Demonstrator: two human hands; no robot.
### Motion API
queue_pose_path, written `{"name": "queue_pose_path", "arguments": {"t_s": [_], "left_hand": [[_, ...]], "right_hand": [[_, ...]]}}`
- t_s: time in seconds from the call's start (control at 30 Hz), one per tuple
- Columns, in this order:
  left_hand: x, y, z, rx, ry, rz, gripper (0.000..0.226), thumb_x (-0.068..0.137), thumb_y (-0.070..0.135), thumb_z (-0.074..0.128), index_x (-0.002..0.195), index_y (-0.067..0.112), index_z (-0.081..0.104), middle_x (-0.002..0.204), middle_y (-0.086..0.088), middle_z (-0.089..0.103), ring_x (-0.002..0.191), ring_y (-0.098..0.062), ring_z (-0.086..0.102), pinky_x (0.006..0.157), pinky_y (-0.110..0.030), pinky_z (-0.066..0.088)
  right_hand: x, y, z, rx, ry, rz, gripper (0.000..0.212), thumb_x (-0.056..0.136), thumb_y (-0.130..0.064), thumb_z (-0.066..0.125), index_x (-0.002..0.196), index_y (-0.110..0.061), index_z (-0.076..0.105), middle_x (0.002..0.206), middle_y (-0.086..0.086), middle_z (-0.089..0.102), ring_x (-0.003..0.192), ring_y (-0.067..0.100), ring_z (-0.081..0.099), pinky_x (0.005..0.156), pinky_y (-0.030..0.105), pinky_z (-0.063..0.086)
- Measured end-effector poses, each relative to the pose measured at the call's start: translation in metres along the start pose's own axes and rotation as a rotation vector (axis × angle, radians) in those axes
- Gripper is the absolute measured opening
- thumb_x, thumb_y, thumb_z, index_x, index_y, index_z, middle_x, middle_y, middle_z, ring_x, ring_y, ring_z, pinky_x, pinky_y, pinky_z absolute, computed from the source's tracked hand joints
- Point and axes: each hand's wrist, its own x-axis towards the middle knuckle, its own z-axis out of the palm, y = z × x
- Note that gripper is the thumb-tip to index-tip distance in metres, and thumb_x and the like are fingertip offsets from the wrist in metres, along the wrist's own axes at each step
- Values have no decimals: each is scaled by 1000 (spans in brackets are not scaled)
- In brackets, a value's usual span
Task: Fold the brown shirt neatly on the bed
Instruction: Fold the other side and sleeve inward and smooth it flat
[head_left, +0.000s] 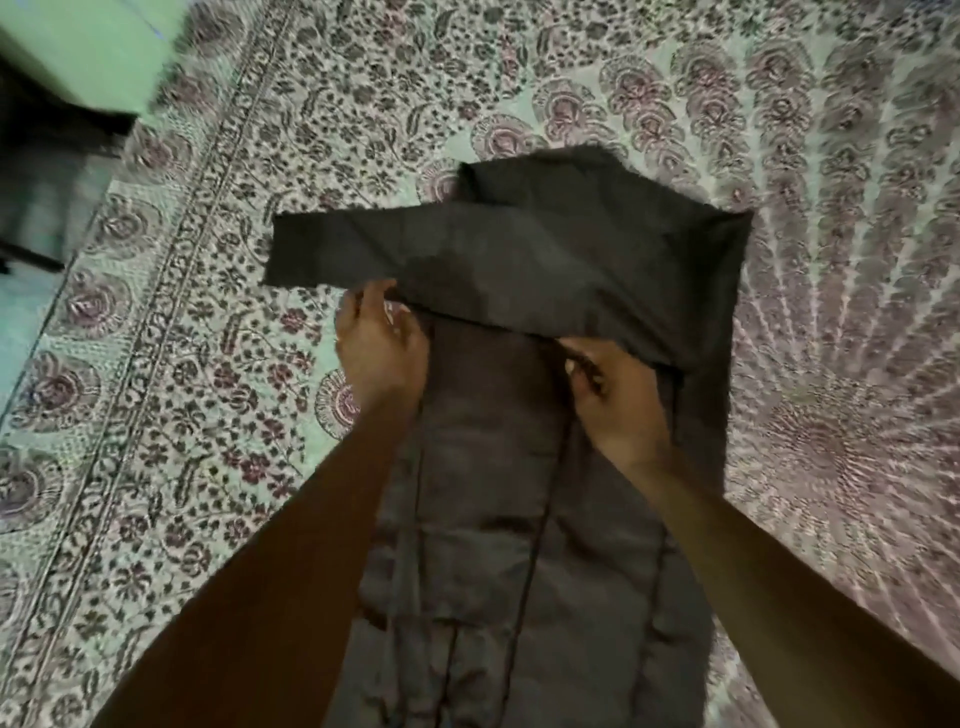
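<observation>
The dark brown shirt (519, 467) lies lengthwise on the bed, its body running from the near edge toward the middle. One sleeve (353, 249) is laid across the top, pointing left. My left hand (379, 338) pinches the lower edge of that sleeve at the shirt's left side. My right hand (618, 395) grips the fabric edge where the folded-over part meets the body, right of centre. Both forearms reach in from the bottom of the view.
The bed is covered with a pale sheet (208, 364) printed with dark flowers and a border stripe. The bed's left edge drops to the floor (31, 249) at the far left, beside a dark object (57, 119).
</observation>
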Motion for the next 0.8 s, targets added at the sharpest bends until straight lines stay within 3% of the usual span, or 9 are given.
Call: {"name": "queue_pose_path", "arguments": {"t_s": [0.1,0.27,0.37,0.43,0.53,0.6,0.67,0.73,0.8], "left_hand": [[50,-19,-4,65,37,-232,38,93,23,60,129,24,67,154,-13,45,139,-38,41,111,-44,41],[107,-40,-7,64,-22,-445,20,96,30,67,115,33,69,164,-10,22,146,-43,25,116,-57,27],[125,-53,-7,-19,9,-454,36,87,16,77,119,24,62,158,-11,29,138,-38,34,111,-46,36],[132,-56,-6,-177,78,-439,53,80,1,75,126,16,54,146,-15,40,125,-33,49,97,-35,48],[134,-48,-7,-447,188,-533,62,78,-2,73,131,12,45,122,-8,60,107,-24,65,74,-9,50],[124,-33,-12,-620,149,-608,75,75,-1,80,136,13,41,112,-3,64,104,-21,69,82,-16,57],[104,-12,-21,-749,32,-556,81,72,-5,85,140,13,43,108,-2,67,99,-16,72,90,-28,61],[76,15,-30,-792,-115,-396,65,74,-8,85,130,8,58,105,-1,73,91,-11,74,83,-24,62],[40,41,-38,-763,-271,-202,43,74,-4,88,110,10,70,99,3,77,88,-8,75,79,-25,62]], "right_hand": [[29,-7,22,-20,51,52,31,101,-11,60,130,-9,69,130,11,69,123,24,62,102,5,32],[55,-6,51,-110,222,109,26,97,-11,67,121,-7,73,119,15,72,113,31,66,101,24,42],[55,-1,59,-117,348,76,20,94,-8,68,112,-6,76,110,14,75,105,20,63,96,0,31],[57,2,61,-115,373,70,19,93,-9,68,109,-8,77,108,11,76,103,16,61,96,-4,28],[63,10,56,-59,347,125,19,94,-9,69,110,-12,78,112,5,76,110,16,66,108,15,40],[69,12,48,44,296,193,19,93,-11,71,110,-17,79,112,2,77,113,16,67,111,31,47],[73,9,40,146,233,281,20,92,-11,72,110,-18,80,109,-3,77,104,-2,67,104,21,50],[77,6,31,231,150,365,20,93,-9,73,110,-15,80,102,-11,74,94,-15,64,99,13,50],[82,-1,20,385,69,463,12,96,-12,71,102,-15,81,98,-8,76,95,-1,69,107,34,52]]}}
